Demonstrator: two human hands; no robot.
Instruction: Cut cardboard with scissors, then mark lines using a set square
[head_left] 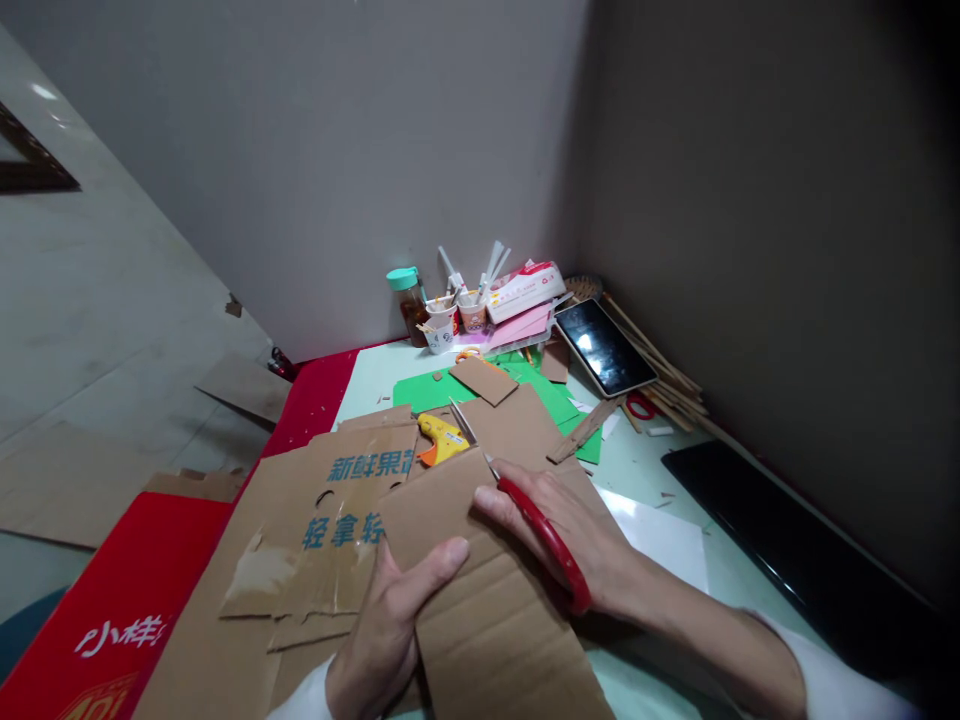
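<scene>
My left hand (pixel 390 620) grips the left edge of a brown corrugated cardboard piece (pixel 487 620), thumb on top. My right hand (pixel 570 540) holds red-handled scissors (pixel 544 540), whose blades point up and away past the top edge of that piece. Just beyond the blades lies a yellow and orange glue gun (pixel 441 438) on a flattened cardboard box with blue printed characters (pixel 330 510).
Green sheets (pixel 431 390) and cardboard scraps cover the table's middle. At the back corner stand a teal-capped jar (pixel 411 305), cups of sticks (pixel 457 315) and a tablet (pixel 604 345). A black panel (pixel 787 550) lies right, a red box (pixel 112 620) left, walls close behind.
</scene>
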